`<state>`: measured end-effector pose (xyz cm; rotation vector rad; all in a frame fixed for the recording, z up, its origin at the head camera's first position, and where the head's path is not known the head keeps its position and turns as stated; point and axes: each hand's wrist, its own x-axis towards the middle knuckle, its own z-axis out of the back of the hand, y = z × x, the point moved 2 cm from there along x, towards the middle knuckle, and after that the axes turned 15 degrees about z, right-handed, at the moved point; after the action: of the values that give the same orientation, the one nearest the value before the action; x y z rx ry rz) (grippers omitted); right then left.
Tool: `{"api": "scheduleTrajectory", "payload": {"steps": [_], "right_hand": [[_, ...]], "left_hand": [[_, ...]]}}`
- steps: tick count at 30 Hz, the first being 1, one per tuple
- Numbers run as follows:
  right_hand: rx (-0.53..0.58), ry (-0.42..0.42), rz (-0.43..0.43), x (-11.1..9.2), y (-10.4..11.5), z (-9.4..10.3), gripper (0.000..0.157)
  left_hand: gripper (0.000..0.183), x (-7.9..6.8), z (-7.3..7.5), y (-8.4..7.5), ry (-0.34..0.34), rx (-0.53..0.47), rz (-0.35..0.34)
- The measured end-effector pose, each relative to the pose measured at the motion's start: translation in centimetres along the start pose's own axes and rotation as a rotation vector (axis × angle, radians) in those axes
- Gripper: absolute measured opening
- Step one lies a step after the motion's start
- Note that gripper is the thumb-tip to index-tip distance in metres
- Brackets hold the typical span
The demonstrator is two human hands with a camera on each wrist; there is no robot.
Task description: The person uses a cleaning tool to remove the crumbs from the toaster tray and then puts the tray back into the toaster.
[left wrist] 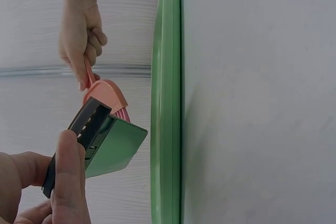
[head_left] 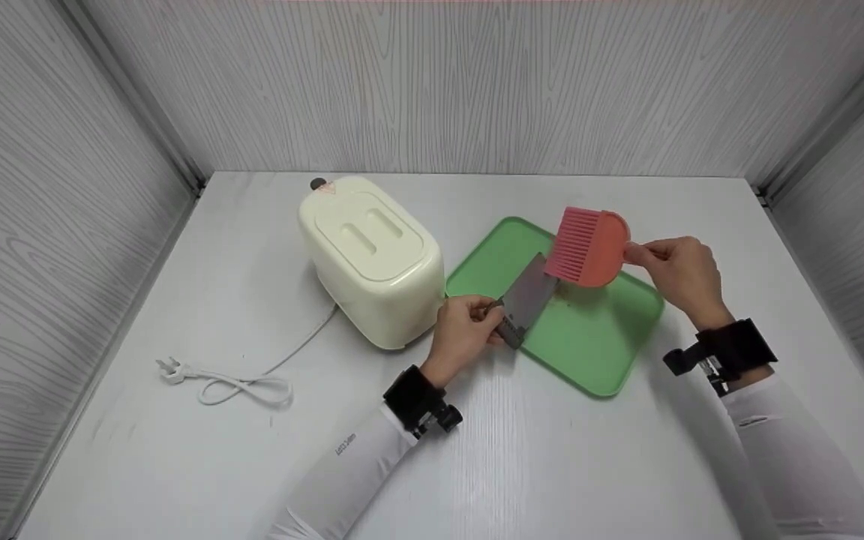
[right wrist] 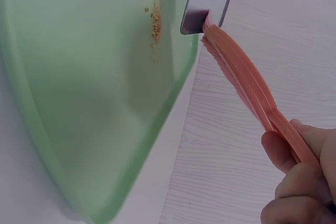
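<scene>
My left hand (head_left: pixel 464 330) pinches the dark handle edge of a flat metal crumb tray (head_left: pixel 528 298), which is tilted above the green tray (head_left: pixel 589 349). In the right hand (head_left: pixel 683 274) is an orange brush (head_left: pixel 603 251), gripped by its handle between thumb and fingers. Its pink bristles (head_left: pixel 573 244) meet the far end of the crumb tray, as the right wrist view also shows. Below, a small line of brown crumbs (right wrist: pixel 156 23) lies on the green tray. Parts of the left fingers are hidden behind the handle edge.
A cream toaster (head_left: pixel 372 262) with a lid on top stands left of the green tray, close to its corner. Its white cord (head_left: pixel 244 386) lies looped on the table, ending in a plug (head_left: pixel 172 371). Grey wood-grain walls (head_left: pixel 432 90) enclose the table's back and sides.
</scene>
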<state>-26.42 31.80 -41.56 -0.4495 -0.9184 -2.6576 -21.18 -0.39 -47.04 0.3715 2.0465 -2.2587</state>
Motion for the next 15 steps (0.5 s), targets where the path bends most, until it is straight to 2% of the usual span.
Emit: {"api": "scheduleTrajectory", "payload": {"steps": [6, 15], "right_hand": [[-0.061, 0.032, -0.014, -0.14, 0.17, 0.26, 0.047], [-0.121, 0.066, 0.031, -0.49, 0.39, 0.85, 0.047]], "left_hand": [[0.014, -0.04, -0.07, -0.07, -0.002, 0.002, -0.003], [0.013, -0.07, 0.02, -0.12, -0.016, 0.026, 0.0]]}}
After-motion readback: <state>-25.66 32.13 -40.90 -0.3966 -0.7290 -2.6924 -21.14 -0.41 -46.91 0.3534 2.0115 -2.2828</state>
